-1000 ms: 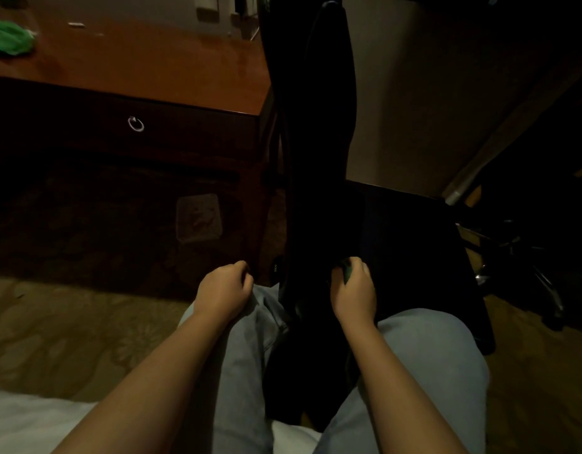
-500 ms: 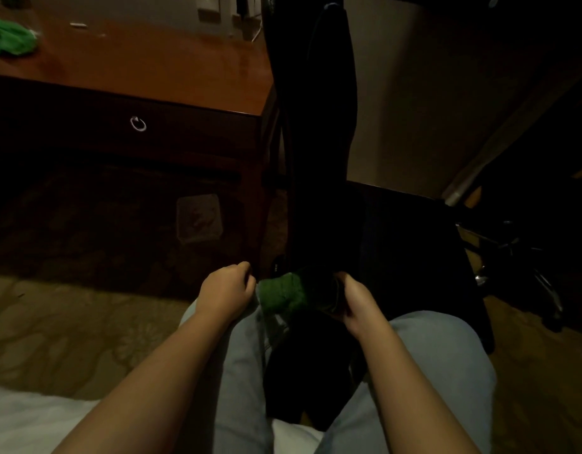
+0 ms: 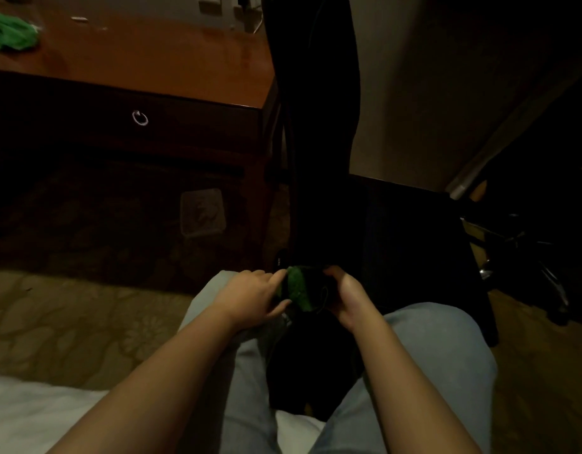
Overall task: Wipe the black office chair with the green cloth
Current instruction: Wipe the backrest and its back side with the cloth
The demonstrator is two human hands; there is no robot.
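Showing, at the far left, a spare green rag (image 3: 11, 32) lying crumpled on a wooden desk (image 3: 158, 57), with a ring pull (image 3: 140, 118) hanging on the drawer front below. Showing patterned carpet (image 3: 70, 316) beneath and in front of the desk, and white bedding (image 3: 27, 417) at the near left edge. Reaching in over pale jeans (image 3: 247, 404) with the left hand (image 3: 250, 298): fingers fairly straight, tips touching the top of the green cloth (image 3: 297, 288), thumb lying at its lower edge; pinching or merely touching, impossible to tell. Locating the green cloth, bunched, between the two hands and between the knees, against the low near end of the black office chair (image 3: 319, 126). Curling the right hand (image 3: 346, 291) round the dark chair part just right of the cloth, with the fingertips disappearing into shadow. Showing the chair's back standing edge-on toward the far wall and the seat spreading to the right, well apart from the desk rag.
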